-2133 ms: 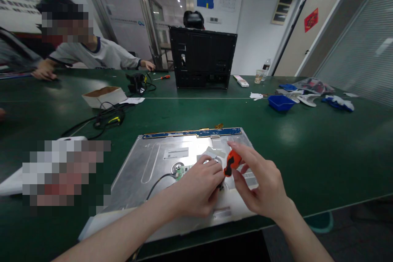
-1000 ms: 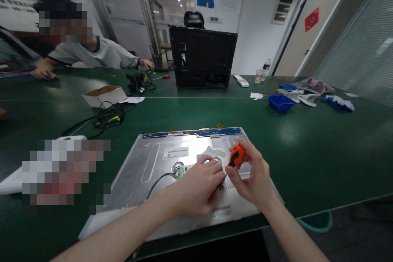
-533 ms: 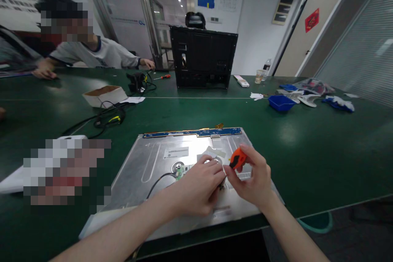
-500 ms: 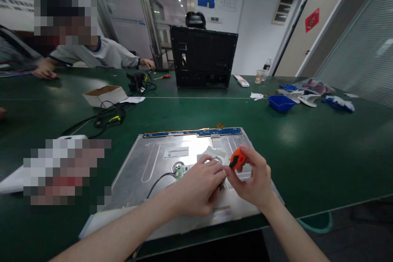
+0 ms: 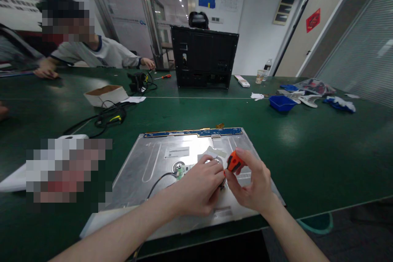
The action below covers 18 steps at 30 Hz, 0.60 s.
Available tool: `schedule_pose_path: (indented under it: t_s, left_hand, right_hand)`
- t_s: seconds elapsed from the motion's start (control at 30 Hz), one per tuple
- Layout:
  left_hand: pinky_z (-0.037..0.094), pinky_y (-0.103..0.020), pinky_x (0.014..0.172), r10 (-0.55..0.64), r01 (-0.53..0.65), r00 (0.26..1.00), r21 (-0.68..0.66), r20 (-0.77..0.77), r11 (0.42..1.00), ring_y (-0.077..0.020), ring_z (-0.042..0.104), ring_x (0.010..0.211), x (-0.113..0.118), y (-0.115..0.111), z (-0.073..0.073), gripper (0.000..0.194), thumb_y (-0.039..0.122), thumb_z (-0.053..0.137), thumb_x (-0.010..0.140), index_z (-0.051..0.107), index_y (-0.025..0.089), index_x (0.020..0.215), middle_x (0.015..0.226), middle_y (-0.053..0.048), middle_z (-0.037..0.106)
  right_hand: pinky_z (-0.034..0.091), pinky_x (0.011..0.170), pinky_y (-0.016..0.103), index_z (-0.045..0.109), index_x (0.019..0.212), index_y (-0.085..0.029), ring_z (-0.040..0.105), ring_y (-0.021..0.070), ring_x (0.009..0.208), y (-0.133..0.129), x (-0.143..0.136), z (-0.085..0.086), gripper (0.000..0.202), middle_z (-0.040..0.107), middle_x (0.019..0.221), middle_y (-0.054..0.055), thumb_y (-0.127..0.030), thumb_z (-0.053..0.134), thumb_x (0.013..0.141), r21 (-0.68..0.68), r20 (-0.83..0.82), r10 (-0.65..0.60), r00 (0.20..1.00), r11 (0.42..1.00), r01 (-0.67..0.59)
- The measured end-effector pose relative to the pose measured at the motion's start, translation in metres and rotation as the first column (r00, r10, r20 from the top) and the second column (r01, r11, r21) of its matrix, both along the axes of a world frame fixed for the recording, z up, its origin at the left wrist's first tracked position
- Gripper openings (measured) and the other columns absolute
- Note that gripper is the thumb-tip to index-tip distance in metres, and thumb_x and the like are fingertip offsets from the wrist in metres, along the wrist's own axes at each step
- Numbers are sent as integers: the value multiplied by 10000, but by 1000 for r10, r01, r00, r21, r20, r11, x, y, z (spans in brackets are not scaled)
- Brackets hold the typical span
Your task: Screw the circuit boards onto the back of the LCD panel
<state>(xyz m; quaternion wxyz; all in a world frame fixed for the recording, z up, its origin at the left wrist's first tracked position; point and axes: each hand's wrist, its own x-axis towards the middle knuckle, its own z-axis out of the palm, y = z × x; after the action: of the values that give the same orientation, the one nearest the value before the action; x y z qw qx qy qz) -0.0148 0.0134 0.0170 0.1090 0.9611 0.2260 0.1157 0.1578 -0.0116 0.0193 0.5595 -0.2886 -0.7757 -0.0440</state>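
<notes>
A silver metal panel [image 5: 147,172] with a blue circuit strip [image 5: 193,132] along its far edge lies on the green table. My right hand [image 5: 253,180] grips the orange and black handle of a screwdriver [image 5: 235,161], tilted over the panel's right half. Against it, my left hand [image 5: 201,184] rests low on the panel, its fingers bent together near the tool's lower end; what they pinch is hidden. Beside the left hand a small green board [image 5: 181,170] shows, with a black cable [image 5: 156,184] running from it.
A black monitor housing [image 5: 204,57] stands at the back. To the left are an open white box [image 5: 106,95], black cables [image 5: 112,114] and a person [image 5: 107,51] at the table. A blue tray [image 5: 281,104], gloves and a cup [image 5: 260,76] lie toward the back right.
The orange handle has turned slightly in my right hand and shifted a little to the left. My left hand stays in nearly the same place.
</notes>
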Motion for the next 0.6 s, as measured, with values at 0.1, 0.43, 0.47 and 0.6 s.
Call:
schedule_pose_path:
  t_s: [0.1, 0.43, 0.47, 0.6]
  left_hand:
    - [374, -462, 969, -1, 1, 1000, -10, -7, 1000, -257, 602, 918, 1, 0, 2, 207, 158, 565, 730, 612, 185, 930, 971, -80, 666]
    - [368, -458, 978, -3, 3, 1000, -4, -1, 1000, -255, 603, 921, 0, 0, 0, 171, 152, 574, 726, 598, 186, 892, 955, -73, 657]
    - [366, -459, 977, -5, 5, 1000, -4, 4, 1000, -258, 603, 932, 0, 0, 0, 185, 151, 572, 732, 599, 187, 911, 968, -75, 657]
    - [363, -458, 977, -7, 7, 1000, -12, 7, 1000, -257, 602, 937, 0, 0, 0, 210, 148, 562, 739, 601, 189, 941, 990, -79, 660]
  right_hand:
    - [502, 461, 239, 388, 1383, -221, 575, 132, 590, 2, 0, 0, 595, 631, 778, -6, -98, 592, 838, 44, 1, -23, 1000, 999, 23]
    - [579, 602, 282, 368, 1417, -217, 651, 153, 735, 0, 1, 1, 582, 693, 978, 62, -107, 516, 865, 0, 20, 20, 1000, 1000, -20]
    - [574, 583, 273, 358, 1422, -215, 646, 148, 707, 0, 1, 1, 593, 695, 945, 49, -97, 511, 861, 1, 19, 18, 1000, 1000, -19]
    - [531, 469, 248, 355, 1421, -220, 613, 146, 598, 1, 0, -1, 591, 655, 770, -2, -111, 527, 866, 41, 11, -22, 1000, 999, 22]
